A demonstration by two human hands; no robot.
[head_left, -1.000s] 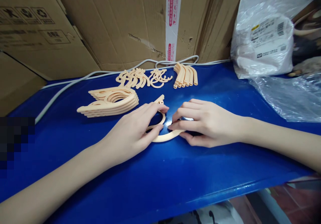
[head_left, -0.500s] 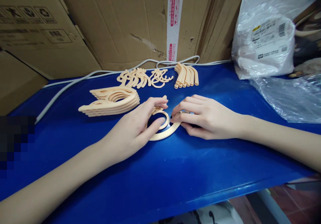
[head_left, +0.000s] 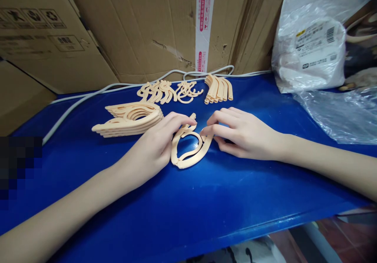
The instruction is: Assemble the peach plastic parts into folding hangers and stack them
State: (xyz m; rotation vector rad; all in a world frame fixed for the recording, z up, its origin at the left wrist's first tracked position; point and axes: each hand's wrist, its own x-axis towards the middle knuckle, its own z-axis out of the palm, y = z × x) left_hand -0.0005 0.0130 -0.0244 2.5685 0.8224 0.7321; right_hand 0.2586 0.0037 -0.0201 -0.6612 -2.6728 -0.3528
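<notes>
A pale peach curved piece [head_left: 188, 153], made of a loop and an outer arc, lies on the blue table [head_left: 206, 208] between my hands. My left hand [head_left: 153, 147] curls round its left side, fingertips on the top end. My right hand [head_left: 238, 133] pinches its right upper part with fingers bent. Behind my left hand lies a stack of larger peach curved pieces [head_left: 129, 119].
Further back lie curly peach pieces [head_left: 169, 91] and a bundle of bent peach strips [head_left: 218, 88]. A white cable [head_left: 88, 98] runs along the table's back edge below cardboard boxes [head_left: 141, 27]. Plastic bags [head_left: 312, 47] sit at the right. The table's front edge is near.
The loop and the arc, apart before, now sit together as one shape. Both hands have shifted slightly up the table, and my left thumb has come off the loop.
</notes>
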